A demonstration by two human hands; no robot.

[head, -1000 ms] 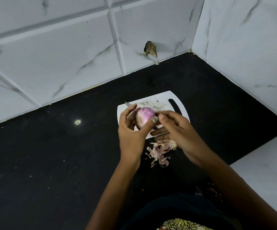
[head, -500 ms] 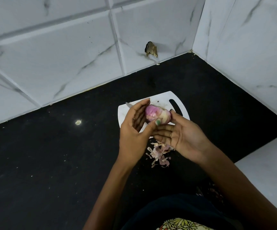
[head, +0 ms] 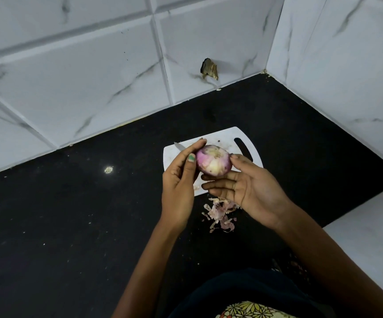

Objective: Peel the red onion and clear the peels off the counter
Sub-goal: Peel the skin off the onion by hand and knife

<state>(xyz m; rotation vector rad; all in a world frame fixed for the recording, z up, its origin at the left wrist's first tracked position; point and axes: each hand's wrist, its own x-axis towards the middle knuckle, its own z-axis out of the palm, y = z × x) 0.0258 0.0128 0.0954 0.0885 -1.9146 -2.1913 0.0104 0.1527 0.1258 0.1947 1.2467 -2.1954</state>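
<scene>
- Sitting between both hands above the cutting board [head: 222, 138], the red onion [head: 213, 163] looks nearly bare: pale and purple flesh shows, with little or no dry skin left that I can see.
- The left hand [head: 178, 187] curls its fingers and thumb round one side; the right hand [head: 250, 189] pinches the other with thumb and a fingertip, remaining fingers stretched out beneath.
- Peels [head: 220, 213] lie heaped on the black counter [head: 71, 226] just beside the board, so clearing them is yet to be done.
- A knife tip [head: 179, 146] pokes out behind the left hand.

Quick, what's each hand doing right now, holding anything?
Left hand: curled round the red onion, holding it above the cutting board.
Right hand: holding the same onion, thumb on its side, fingers under it.
</scene>
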